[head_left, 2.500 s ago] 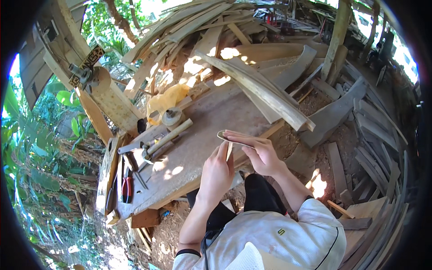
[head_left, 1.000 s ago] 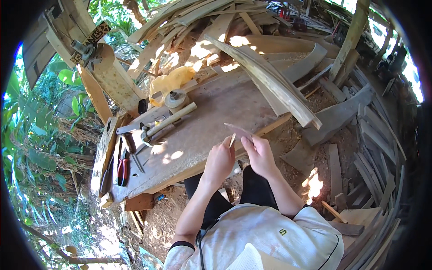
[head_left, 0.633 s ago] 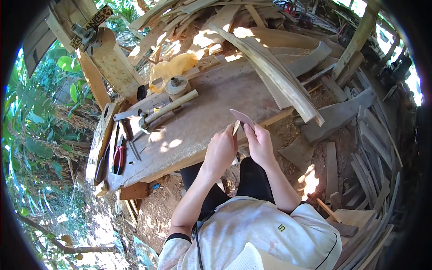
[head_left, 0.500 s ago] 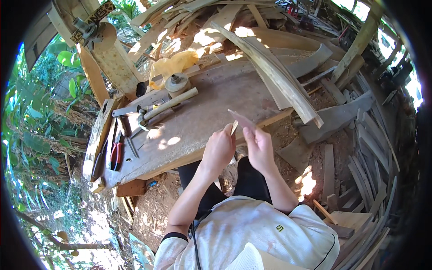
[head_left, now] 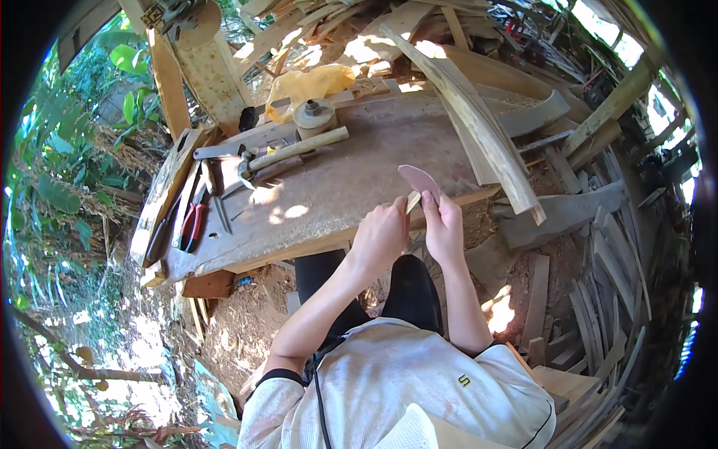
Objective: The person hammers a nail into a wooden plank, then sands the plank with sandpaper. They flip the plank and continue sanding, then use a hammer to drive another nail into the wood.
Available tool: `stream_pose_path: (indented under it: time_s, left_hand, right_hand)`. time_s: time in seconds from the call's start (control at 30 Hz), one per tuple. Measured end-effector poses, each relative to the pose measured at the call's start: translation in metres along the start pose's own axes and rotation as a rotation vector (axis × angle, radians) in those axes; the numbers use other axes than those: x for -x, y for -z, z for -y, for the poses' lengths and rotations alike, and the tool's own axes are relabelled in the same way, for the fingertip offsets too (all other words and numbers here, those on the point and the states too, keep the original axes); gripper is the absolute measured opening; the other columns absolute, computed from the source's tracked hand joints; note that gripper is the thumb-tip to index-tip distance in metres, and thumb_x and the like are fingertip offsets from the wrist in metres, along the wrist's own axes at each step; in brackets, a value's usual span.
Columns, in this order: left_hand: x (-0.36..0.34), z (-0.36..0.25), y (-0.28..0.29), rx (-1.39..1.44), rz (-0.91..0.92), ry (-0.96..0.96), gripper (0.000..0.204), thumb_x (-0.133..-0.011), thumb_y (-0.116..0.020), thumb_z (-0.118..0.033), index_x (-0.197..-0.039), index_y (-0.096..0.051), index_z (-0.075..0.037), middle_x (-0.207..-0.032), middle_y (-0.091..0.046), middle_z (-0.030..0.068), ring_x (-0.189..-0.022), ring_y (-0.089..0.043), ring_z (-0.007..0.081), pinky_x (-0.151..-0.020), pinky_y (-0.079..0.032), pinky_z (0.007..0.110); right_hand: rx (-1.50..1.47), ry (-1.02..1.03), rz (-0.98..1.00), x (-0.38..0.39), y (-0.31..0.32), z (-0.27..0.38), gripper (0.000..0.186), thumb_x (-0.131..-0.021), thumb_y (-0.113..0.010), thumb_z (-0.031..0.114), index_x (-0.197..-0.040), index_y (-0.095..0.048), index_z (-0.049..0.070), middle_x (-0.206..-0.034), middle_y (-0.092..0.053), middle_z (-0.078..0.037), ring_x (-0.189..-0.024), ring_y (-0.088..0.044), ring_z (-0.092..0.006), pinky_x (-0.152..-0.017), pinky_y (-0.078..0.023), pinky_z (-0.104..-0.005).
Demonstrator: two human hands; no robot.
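Observation:
My left hand [head_left: 380, 236] and my right hand [head_left: 443, 227] are close together just in front of the near edge of the wooden workbench [head_left: 336, 194]. Together they grip a small wooden piece with a flat, rounded blade-like end [head_left: 419, 181] that sticks up above my fingers; its narrow stem runs down between the two hands. The left fist is closed around the stem, and the right hand's fingers wrap the piece just under the rounded end.
On the bench lie a hammer with a wooden handle [head_left: 295, 150], a round grinder-like tool [head_left: 314, 116], a yellow bag [head_left: 310, 81], red-handled pliers [head_left: 193, 221] and thin metal tools. A long curved plank [head_left: 479, 120] crosses the bench's right end. Stacked timber surrounds it.
My hands with the wooden piece have stayed together at the bench edge; the piece has been turned, so its rounded flat end now faces up. The view has shifted slightly.

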State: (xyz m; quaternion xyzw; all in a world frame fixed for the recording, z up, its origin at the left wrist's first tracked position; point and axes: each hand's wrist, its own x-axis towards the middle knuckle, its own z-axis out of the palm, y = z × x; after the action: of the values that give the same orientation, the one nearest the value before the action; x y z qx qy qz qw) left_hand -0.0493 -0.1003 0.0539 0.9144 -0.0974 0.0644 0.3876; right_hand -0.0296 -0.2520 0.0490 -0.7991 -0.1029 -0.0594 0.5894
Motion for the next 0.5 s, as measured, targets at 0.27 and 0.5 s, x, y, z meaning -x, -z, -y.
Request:
stream_pose_path:
  time_s: [0.27, 0.5]
  left_hand:
    - [0.002, 0.005, 0.001, 0.017, 0.026, 0.04, 0.012, -0.099, -0.056, -0.009, -0.1, -0.059, 0.002, -0.079, -0.067, 0.03, -0.08, -0.066, 0.05, -0.071, -0.051, 0.058]
    - [0.003, 0.006, -0.002, 0.007, 0.026, 0.038, 0.011, -0.099, -0.056, -0.009, -0.1, -0.059, 0.002, -0.078, -0.067, 0.0294, -0.081, -0.067, 0.0496, -0.073, -0.052, 0.058]
  right_hand:
    - [-0.032, -0.004, 0.02, 0.0, -0.005, 0.008, 0.035, -0.11, -0.054, 0.026, -0.115, -0.068, -0.006, -0.08, -0.065, -0.008, -0.076, -0.054, -0.009, -0.07, -0.045, -0.0304]
    - [-0.012, 0.088, -0.059, 0.017, -0.004, 0.023, 0.033, -0.111, -0.052, 0.024, -0.111, -0.067, -0.006, -0.077, -0.061, -0.006, -0.075, -0.05, -0.0093, -0.068, -0.043, -0.0302]
